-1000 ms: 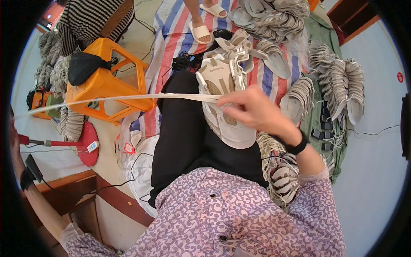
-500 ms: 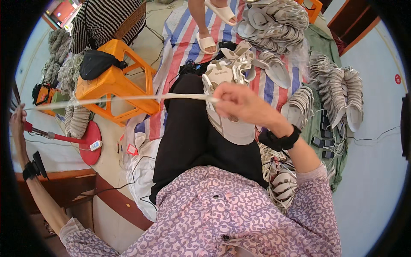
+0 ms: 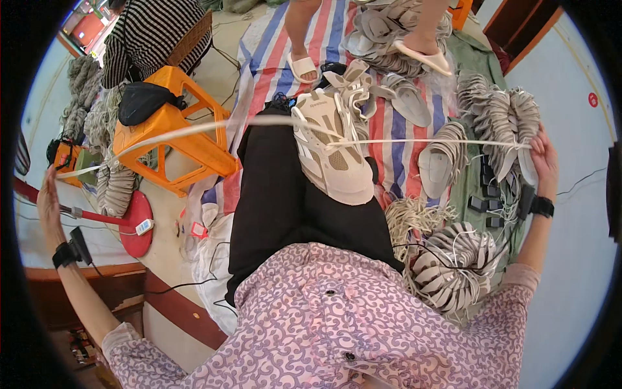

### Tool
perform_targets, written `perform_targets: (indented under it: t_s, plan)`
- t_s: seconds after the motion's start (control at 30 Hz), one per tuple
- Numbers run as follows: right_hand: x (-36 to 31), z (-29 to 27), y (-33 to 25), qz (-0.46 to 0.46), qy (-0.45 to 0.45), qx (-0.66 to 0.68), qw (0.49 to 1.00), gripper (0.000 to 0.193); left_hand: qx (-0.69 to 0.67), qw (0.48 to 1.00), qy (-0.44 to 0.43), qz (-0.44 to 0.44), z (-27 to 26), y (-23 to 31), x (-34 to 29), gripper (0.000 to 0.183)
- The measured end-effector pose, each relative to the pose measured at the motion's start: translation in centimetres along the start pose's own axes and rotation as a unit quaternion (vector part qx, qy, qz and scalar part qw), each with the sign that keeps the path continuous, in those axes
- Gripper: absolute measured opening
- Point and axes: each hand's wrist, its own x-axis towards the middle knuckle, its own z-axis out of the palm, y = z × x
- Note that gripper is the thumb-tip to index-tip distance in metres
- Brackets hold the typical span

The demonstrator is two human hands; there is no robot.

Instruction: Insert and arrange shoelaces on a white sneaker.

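Note:
A beige-and-white sneaker upper (image 3: pixel 334 172) lies over my black-trousered thighs, toe end toward me. A flat white shoelace (image 3: pixel 434 141) meets the upper at the lowest part of its lacing and runs out to both sides. My right hand (image 3: pixel 544 159), far out to the right, pinches one end, and that stretch is straight. Far out to the left, beside a red pole, my left hand (image 3: pixel 48 204) is at the other end, its fingers close together on the lace. The left stretch bows loosely above an orange stool. Dark straps with small devices sit on both wrists.
The orange stool (image 3: pixel 175 139) carries a black pouch (image 3: pixel 146 102). Nested shoe uppers (image 3: pixel 444 162) and a bundle of laces (image 3: pixel 418 220) lie at right. Beyond, another person's feet in cream sandals (image 3: pixel 302 68) stand on a striped sheet (image 3: pixel 395 152). A red round base (image 3: pixel 137 223) stands at left.
My right hand has swung from above the upper out to the far right, drawing the lace with it. My left hand is slightly lower. The other person's one foot has shifted right.

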Motion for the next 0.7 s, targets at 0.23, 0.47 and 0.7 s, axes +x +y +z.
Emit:
perform_targets:
  t_s: [0.23,0.47,0.7]
  plan:
    - [-16.8,-19.2,-10.9,-0.046,0.276,-0.131,0.951,0.042,-0.010,0.988,-0.140,-0.070,38.7,4.3,2.9,0.030]
    - [-30.1,-23.5,-13.7,-0.048,0.351,-0.181,0.917,0.042,-0.119,0.946,-0.273,-0.131,59.6,7.7,-1.6,0.019]
    - [-29.9,-20.4,-5.7,-0.033,0.228,-0.493,0.839,0.034,0.033,0.954,-0.297,0.008,64.4,8.5,-4.0,0.028]
